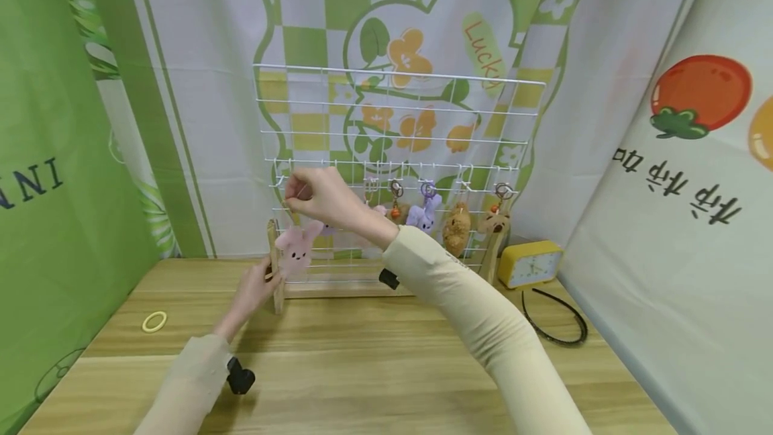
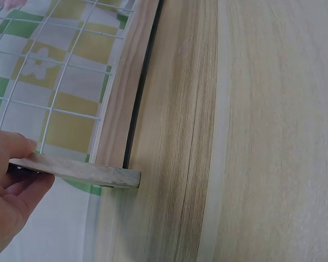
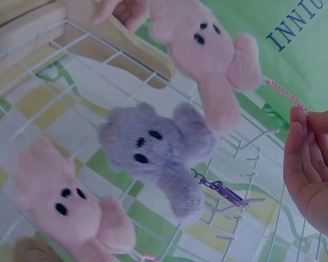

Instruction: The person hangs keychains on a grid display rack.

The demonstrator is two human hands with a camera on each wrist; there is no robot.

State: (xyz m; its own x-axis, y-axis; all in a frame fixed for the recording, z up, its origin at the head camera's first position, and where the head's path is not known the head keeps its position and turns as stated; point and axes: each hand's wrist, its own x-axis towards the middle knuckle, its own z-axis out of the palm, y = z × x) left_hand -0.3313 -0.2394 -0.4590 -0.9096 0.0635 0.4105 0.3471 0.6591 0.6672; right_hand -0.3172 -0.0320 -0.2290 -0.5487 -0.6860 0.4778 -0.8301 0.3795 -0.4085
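Observation:
My right hand (image 1: 326, 197) pinches the pink cord (image 3: 284, 95) of a pink bunny plush keychain (image 1: 296, 252) between thumb and forefinger. The plush hangs from it in front of the left end of a white wire grid rack (image 1: 398, 74), near a hook. Low on that side, my left hand (image 1: 256, 287) grips the wooden side post (image 1: 278, 297) of the rack. In the left wrist view its thumb and fingers lie on either side of the wood (image 2: 98, 174). A purple bunny plush (image 3: 153, 142) and another pink plush (image 3: 71, 204) hang beside the held one.
Farther right on the rack hang another purple bunny plush (image 1: 425, 215), a brown plush (image 1: 457, 230) and a brown bear keychain (image 1: 496, 221). A yellow alarm clock (image 1: 531, 264) and a black headband (image 1: 555, 337) are at the right. A yellow ring (image 1: 154, 321) lies at the left.

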